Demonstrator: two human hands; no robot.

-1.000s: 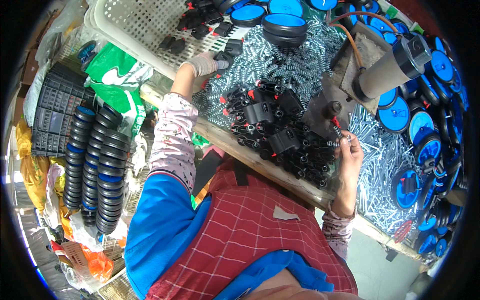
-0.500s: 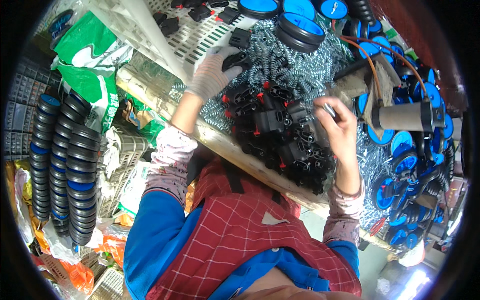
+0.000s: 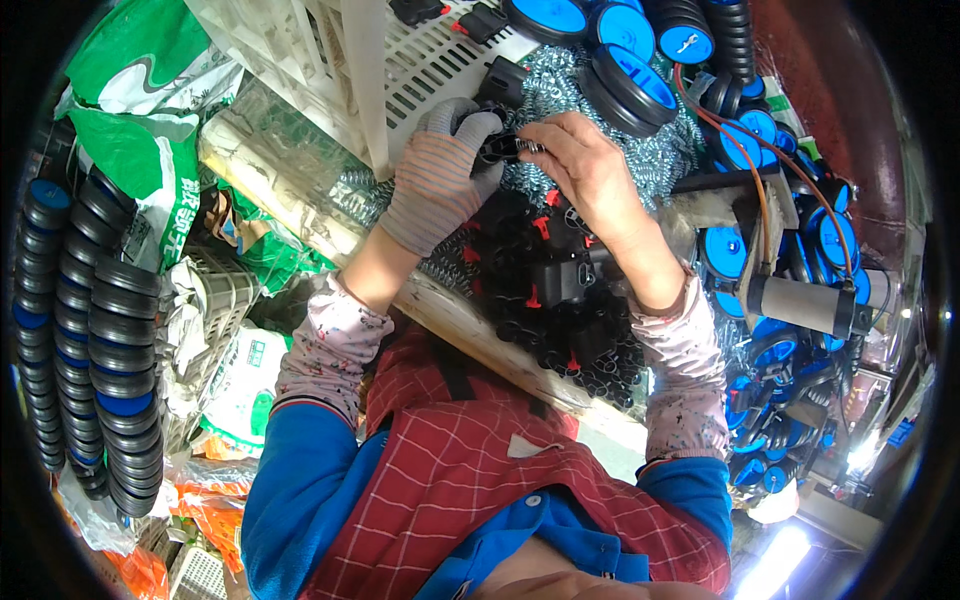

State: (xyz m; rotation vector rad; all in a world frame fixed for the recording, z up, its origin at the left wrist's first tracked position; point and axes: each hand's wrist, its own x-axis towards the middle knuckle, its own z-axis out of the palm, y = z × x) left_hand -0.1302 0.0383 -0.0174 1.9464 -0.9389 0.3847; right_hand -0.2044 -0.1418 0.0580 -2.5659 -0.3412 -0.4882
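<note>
My left hand (image 3: 440, 185), in a grey striped glove, is closed around a black plastic part (image 3: 497, 149). My bare right hand (image 3: 592, 172) meets it from the right, pinching a small metal spring (image 3: 530, 146) whose end is at the part. Behind and between the hands spreads a heap of loose silvery springs (image 3: 560, 80). Below them lies a pile of black plastic housings (image 3: 562, 278), several with red tabs (image 3: 541, 228). Another black housing (image 3: 503, 82) rests just beyond my left fingers.
A white slotted crate (image 3: 430, 75) stands at the back left. Blue-and-black wheels (image 3: 632, 80) lie at the back and right, near a metal cylinder (image 3: 800, 303) with orange hoses (image 3: 765, 190). Stacked wheels (image 3: 125, 380) and green-white sacks (image 3: 140, 150) are at left. A wooden edge (image 3: 450, 310) borders the bench.
My right hand has moved up and left from beside the black pile to the part in my left hand, bringing the spring to it. The whole view has shifted slightly.
</note>
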